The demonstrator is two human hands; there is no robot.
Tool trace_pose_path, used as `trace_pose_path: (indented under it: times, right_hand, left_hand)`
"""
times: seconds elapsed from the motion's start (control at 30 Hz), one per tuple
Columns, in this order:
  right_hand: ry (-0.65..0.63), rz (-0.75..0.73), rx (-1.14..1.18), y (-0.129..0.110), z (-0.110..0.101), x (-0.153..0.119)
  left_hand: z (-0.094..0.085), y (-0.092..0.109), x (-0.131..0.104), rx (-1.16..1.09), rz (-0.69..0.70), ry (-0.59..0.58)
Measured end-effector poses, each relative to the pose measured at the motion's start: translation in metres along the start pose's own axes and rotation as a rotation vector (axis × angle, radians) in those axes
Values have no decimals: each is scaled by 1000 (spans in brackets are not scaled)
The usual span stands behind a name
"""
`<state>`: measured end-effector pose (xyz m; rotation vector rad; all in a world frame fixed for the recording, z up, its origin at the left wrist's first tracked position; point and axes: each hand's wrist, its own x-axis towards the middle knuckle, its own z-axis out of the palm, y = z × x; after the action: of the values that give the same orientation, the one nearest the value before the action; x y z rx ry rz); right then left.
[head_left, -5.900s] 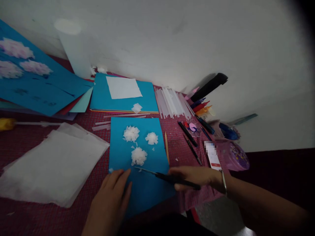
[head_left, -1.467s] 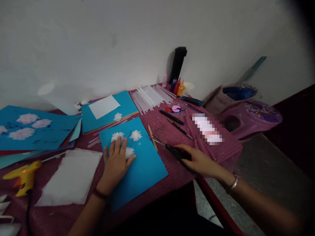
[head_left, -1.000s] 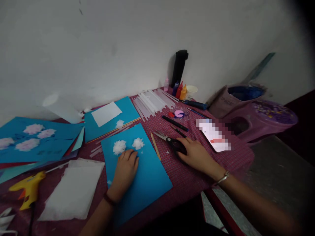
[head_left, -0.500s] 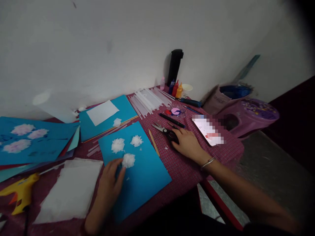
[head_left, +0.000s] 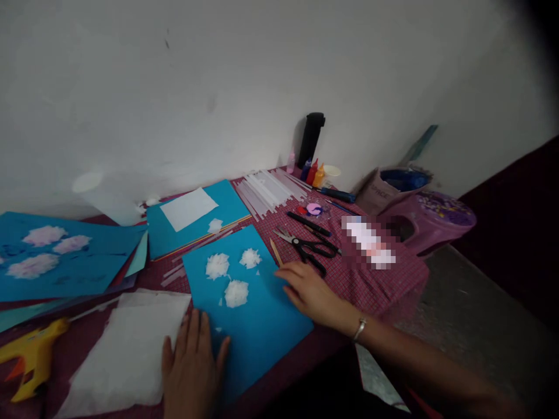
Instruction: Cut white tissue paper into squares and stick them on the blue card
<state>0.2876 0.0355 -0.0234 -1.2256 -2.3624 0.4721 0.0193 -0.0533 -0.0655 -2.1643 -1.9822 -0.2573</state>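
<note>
While the left hand (head_left: 192, 364) lies spread — empty — the right hand (head_left: 312, 294), fingers apart, nears the scissors (head_left: 305, 244).

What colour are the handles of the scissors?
Black; the scissors show best in the head view.

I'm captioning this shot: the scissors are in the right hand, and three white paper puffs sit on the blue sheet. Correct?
Not quite: the head view shows the scissors lying on the tablecloth, out of the right hand. The rest stands.
</note>
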Motion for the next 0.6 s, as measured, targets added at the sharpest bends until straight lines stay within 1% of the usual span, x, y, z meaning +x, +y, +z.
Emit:
trace_pose_path:
  times: [0.03,0.1,0.2,0.23,0.3,0.33,0.37,0.4,0.47,0.5,0.53,0.57,0.6]
  right_hand:
    - [-38,-46,6,-6,7,9]
    - [-131,-98,-30,-12,17,27]
    - [-239,-113,-75,-13,18,44]
    - [-275,-129,-68,-13,15,45]
    - [-349,-178,-19,-11,7,41]
    - [-369,-184,12,-10,3,38]
    - [-363,-168,40,-11,0,35]
    - [-329,-128,57,-12,-3,32]
    - [-259,-57,43,-18,-5,26]
    - [-258,-54,33,-22,-6,23]
    - [-302,-91,35,-26,-7,20]
    - [-392,-162,80,-30,-9,16]
    - [-535,-270,179,-33,-11,11]
  left_hand:
    - [1,-1,6,-24,7,4]
    - [1,1,22,-103,70,-9]
    - [-9,1,41,-241,105,-51]
    - [-14,0,42,-311,123,-87]
    - [-25,-6,38,-490,169,-242]
    - [-29,-9,33,-602,139,-282]
    - [-31,-11,27,-688,83,-279]
    - [-32,-13,22,-731,16,-242]
    - [-25,-12,16,-684,-63,-134]
    - [-20,-9,15,-608,-63,-100]
    - [-14,-6,15,-520,-44,-86]
    - [-8,-2,17,-433,-20,-92]
    - [-3,1,19,-360,0,-105]
